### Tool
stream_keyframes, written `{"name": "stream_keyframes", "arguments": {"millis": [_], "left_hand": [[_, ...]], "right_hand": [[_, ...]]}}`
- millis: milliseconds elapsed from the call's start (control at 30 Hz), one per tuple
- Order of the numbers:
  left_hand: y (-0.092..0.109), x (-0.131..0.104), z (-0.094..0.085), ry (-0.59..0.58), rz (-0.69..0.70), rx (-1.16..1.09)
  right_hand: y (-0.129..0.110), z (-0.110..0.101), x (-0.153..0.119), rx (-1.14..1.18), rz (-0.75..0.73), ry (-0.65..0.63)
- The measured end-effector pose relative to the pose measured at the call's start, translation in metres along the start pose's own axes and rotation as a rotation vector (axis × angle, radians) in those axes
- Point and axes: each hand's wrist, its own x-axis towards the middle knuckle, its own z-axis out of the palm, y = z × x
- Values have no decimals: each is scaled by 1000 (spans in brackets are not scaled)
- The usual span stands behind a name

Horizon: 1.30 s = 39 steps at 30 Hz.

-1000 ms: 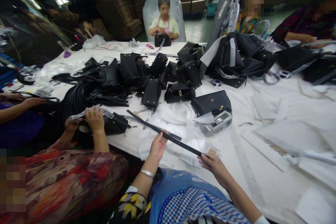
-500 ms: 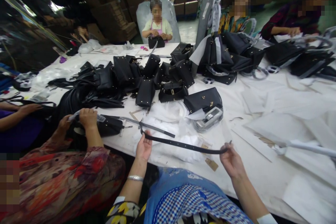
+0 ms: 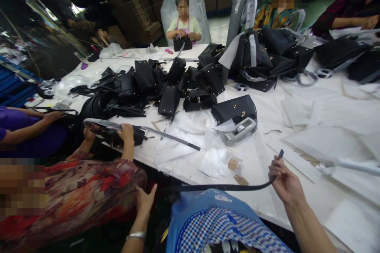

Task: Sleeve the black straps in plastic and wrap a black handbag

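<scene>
A long black leather strap (image 3: pixel 225 186) stretches across the table's near edge between my two hands. My right hand (image 3: pixel 284 182) grips its right end, which sticks up past my fingers. My left hand (image 3: pixel 145 202) is low beside the table edge at the strap's left end; the grip there is hard to make out. Crumpled white paper (image 3: pixel 192 146) lies on the white table (image 3: pixel 297 126) just beyond the strap. A black handbag (image 3: pixel 234 109) and a clear packet (image 3: pixel 240 129) sit further back.
A pile of black handbags (image 3: pixel 166 83) fills the table's middle, with more bags (image 3: pixel 267 59) at the right rear. A person in a red patterned sleeve (image 3: pixel 89 193) on my left holds a wrapped strap (image 3: pixel 109 128). Other people sit around the table. White sheets (image 3: pixel 326 142) cover the right side.
Both my hands have drawn back toward my body and spread wider, pulling the strap off the white paper to the table's near edge. My left hand has dropped below the edge.
</scene>
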Motion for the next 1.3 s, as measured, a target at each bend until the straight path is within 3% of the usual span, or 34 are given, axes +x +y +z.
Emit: {"name": "stream_keyframes", "arguments": {"millis": [67, 167, 300, 400, 633, 867, 1000, 1167, 1300], "left_hand": [[12, 8, 17, -17, 153, 18], [51, 32, 53, -302, 362, -173], [96, 71, 97, -455, 376, -211], [107, 93, 111, -526, 366, -156], [110, 113, 104, -681, 357, -74], [137, 115, 86, -789, 285, -217], [151, 89, 73, -966, 158, -355], [162, 38, 67, -1139, 45, -588], [167, 13, 70, -1168, -1, -727]], "right_hand": [[19, 11, -12, -130, 26, -20], [54, 25, -27, -308, 68, -16], [99, 35, -41, -429, 129, -9], [122, 38, -52, -533, 130, -37], [154, 37, -72, -688, 97, -45], [191, 42, -67, -889, 131, -186], [212, 67, -65, -1127, 174, -314], [234, 98, -65, -1194, 89, -519], [245, 97, -61, -1219, 87, -470]]}}
